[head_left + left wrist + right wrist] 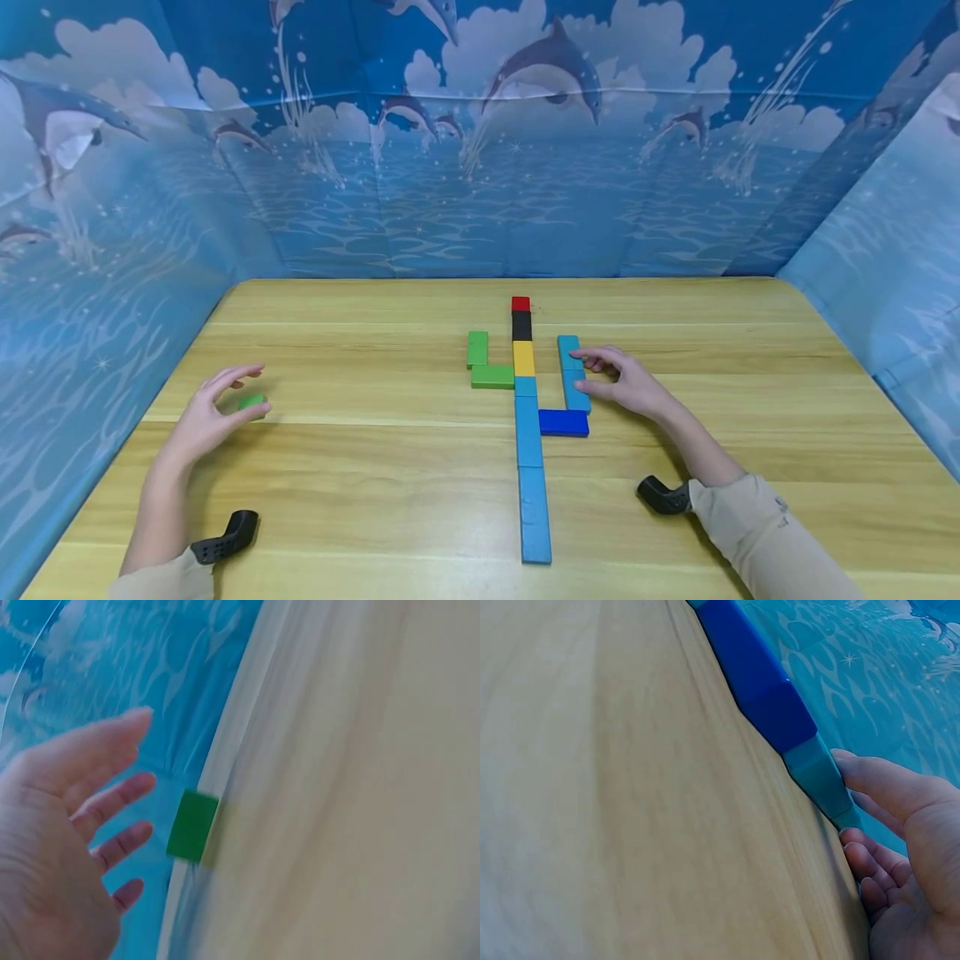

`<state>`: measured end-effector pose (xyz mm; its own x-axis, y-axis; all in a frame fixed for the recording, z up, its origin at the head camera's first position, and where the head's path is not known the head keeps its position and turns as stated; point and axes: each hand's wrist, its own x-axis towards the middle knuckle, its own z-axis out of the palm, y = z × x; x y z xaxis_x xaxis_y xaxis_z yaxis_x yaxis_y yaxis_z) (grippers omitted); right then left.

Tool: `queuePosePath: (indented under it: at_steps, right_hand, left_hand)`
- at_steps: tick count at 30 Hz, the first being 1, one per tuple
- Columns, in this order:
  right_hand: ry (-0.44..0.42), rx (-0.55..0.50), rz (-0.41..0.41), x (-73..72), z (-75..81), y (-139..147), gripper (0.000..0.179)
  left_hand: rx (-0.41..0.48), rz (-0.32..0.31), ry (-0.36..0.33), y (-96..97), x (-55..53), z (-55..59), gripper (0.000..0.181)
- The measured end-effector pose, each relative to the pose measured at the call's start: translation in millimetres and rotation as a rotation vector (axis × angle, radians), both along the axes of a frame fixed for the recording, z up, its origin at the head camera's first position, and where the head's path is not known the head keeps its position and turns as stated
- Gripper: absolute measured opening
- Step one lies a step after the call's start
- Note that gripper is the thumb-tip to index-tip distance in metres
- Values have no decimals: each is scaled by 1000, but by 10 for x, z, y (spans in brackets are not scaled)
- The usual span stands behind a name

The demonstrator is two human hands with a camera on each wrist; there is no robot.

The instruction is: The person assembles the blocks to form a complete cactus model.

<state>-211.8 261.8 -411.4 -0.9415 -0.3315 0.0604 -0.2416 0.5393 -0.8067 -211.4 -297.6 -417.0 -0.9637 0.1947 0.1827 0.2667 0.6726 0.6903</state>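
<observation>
In the head view my left hand [206, 417] hovers at the table's left, thumb and fingers spread apart around a small green block [252, 402]. The left wrist view shows a gap between those fingers and the green block [193, 826]. My right hand [626, 385] is at two light blue blocks, placed end to end; its index fingertip is at the far block [567, 343] and its thumb at the near one [573, 398]. In the right wrist view the thumb is against a light blue block [821, 776]. A dark blue block [564, 423] adjoins them.
A central column runs from a red block [521, 303] through black [521, 326], yellow [523, 358] and several light blue blocks [529, 437]. Two green blocks [492, 377] form an L at its left. A dolphin-print curtain [450, 208] surrounds the wooden table [360, 500].
</observation>
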Motion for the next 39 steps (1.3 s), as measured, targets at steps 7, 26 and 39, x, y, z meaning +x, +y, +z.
queuePosePath:
  at_steps: [7, 26, 39]
  right_hand:
    - [2, 0, 0, -1, -14, 5, 46]
    - [5, -10, 0, 5, -21, 6, 45]
    - [5, -11, -4, 6, -15, 5, 46]
  left_hand:
    - [-20, 35, -50, -224, 94, -91, 62]
    - [-65, 76, -39, -374, 106, -212, 43]
    - [-63, 120, -55, -340, 110, -205, 41]
